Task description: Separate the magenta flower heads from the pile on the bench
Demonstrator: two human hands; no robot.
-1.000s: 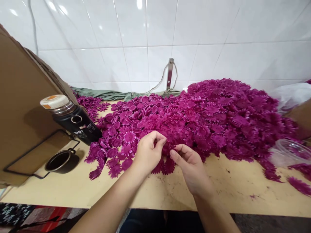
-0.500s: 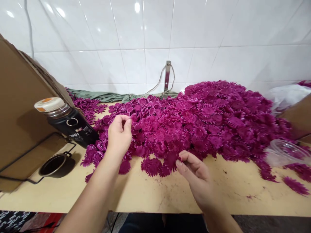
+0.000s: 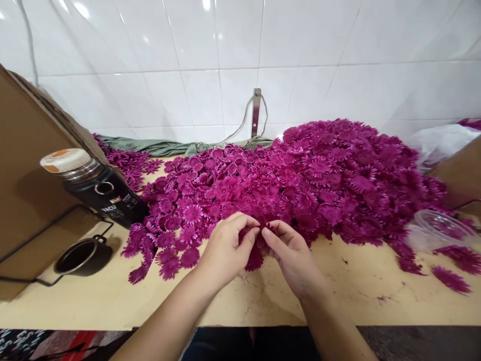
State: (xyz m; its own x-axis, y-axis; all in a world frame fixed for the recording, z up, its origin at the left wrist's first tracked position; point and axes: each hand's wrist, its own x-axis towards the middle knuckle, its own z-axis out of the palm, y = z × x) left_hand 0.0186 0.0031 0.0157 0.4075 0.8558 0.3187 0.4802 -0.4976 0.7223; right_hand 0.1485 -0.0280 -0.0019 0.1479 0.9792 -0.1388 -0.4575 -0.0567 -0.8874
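Observation:
Both of my hands meet in front of a large heap of magenta artificial flower pieces [image 3: 244, 180], round with fringed petals. My left hand [image 3: 233, 248] is closed, thumb and index finger pinched at a magenta flower piece [image 3: 266, 226]. Facing it, my right hand [image 3: 293, 255] pinches the same spot from the other side, its other fingers curled. The fingers cover much of what they hold, so I cannot tell whether it is one piece or two. Below the fingertips, more magenta petals [image 3: 254, 259] show between the hands.
On the left stand a black vacuum bottle [image 3: 107, 193] with a white lid, a dark cup in a wire ring [image 3: 82, 255] and a cardboard box [image 3: 33, 165]. A clear plastic tub [image 3: 439, 230] lies at right. Behind the heap, a metal bracket [image 3: 256, 113] sits against the tiled wall.
My left hand has come from the left part of the heap, right and down, to meet my right hand. The right hand has shifted slightly up and left. The view has shifted a little.

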